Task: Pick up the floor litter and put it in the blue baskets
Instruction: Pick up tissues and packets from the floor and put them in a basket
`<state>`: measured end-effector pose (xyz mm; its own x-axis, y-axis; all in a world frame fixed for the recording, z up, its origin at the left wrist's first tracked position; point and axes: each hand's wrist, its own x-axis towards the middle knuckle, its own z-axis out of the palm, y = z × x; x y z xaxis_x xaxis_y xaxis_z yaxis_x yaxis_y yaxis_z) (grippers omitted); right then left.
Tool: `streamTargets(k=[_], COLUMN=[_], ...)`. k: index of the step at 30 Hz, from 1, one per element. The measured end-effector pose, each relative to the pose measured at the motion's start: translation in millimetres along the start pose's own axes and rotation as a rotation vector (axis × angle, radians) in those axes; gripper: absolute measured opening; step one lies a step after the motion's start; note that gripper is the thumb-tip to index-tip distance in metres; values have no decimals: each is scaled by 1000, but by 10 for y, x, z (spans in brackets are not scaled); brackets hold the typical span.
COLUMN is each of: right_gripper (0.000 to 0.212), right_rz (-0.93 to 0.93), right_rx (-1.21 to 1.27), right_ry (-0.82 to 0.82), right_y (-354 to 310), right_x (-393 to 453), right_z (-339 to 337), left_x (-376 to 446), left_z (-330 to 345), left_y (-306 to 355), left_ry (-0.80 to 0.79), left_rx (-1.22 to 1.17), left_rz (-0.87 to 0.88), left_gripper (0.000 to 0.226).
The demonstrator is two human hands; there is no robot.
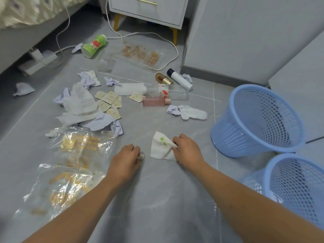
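the right hand [186,149] pinches the near right edge of a crumpled white paper wrapper with green print [162,146], fingers curled onto it while the rest of the sheet lies on the grey tiled floor [157,199]. the left hand [125,161] sits just to the left of that grip, apart from the wrapper, its fingers curled around a small white scrap [141,156] at floor level.

right of the gripped wrapper stands a light blue perforated plastic basket [257,120], tilted toward the hands, and a second light blue perforated basket [296,190] stands nearer the person on the same side.

left of the left hand lies a large clear plastic bag with gold print [70,163]. beyond both hands, farther from the person, litter is scattered: a heap of crumpled white and pale lilac tissues [82,104], several cream square sachets [108,102], a pink rectangular bottle [156,101], a clear plastic bottle with a red and white label [168,92], a white cylinder bottle with a dark cap [179,78] and a small amber bottle with gold cap [163,78]. farthest out lies a green and white tube-shaped container [94,45], beside a white cable [140,35].
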<state>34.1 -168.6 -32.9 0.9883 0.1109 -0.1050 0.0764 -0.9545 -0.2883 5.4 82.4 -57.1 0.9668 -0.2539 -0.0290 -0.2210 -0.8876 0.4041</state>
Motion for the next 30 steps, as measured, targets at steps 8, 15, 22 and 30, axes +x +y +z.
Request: streamTargets(k=[8, 15, 22, 30], right_gripper=[5, 7, 12, 36], right_rz=[107, 308, 583, 677], right_rx=[67, 105, 47, -111], right_ry=[170, 441, 434, 191], right_y=[-15, 446, 1064, 1004], right_x=[-561, -1571, -2578, -2754], right_z=[-990, -2077, -2234, -2190], left_x=[171, 221, -47, -219], left_z=[-699, -1136, -769, -734], left_y=[775, 2252, 3499, 3523], left_ry=[16, 18, -107, -46], left_rx=[-69, -185, -231, -123], left_rz=[158, 464, 595, 696], left_gripper=[7, 7, 8, 29])
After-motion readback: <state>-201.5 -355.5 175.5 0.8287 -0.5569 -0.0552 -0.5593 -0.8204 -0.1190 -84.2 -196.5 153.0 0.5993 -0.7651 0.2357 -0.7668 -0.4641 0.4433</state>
